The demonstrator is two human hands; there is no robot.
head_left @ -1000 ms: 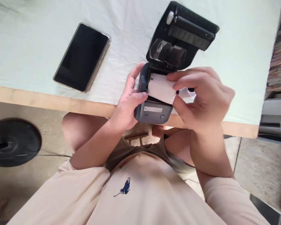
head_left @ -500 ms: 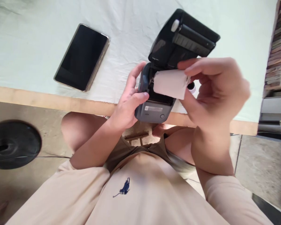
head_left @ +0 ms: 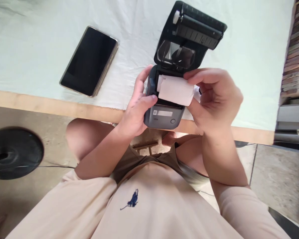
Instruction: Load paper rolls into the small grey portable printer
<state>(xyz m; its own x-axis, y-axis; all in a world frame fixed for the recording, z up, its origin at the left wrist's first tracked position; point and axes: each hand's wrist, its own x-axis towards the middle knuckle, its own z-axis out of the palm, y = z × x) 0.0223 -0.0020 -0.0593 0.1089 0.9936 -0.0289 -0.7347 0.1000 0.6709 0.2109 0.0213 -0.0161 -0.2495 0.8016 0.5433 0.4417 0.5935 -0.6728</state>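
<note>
A small dark grey label printer (head_left: 164, 118) is held at the table's near edge, its lid (head_left: 189, 36) raised and tilted away from me. My left hand (head_left: 138, 109) grips the printer's left side, thumb on the inner rim and fingers behind. Between the thumb and fingers of my right hand (head_left: 211, 96) is the right end of a white paper roll (head_left: 175, 90). Most of the roll lies in the printer's open bay. Behind my right fingers a small white and dark object (head_left: 197, 91) is mostly hidden.
A tablet-like device (head_left: 88, 61) with a black screen lies on the pale cloth (head_left: 132, 30) to the left. A round black base (head_left: 16, 152) stands on the floor at left, a cable beside it. Stacked items (head_left: 297, 63) fill the right edge.
My right hand has moved left with the paper roll, which now sits lower and straighter in the bay. The lid has shifted slightly left and tilted further back. My left hand keeps its grip.
</note>
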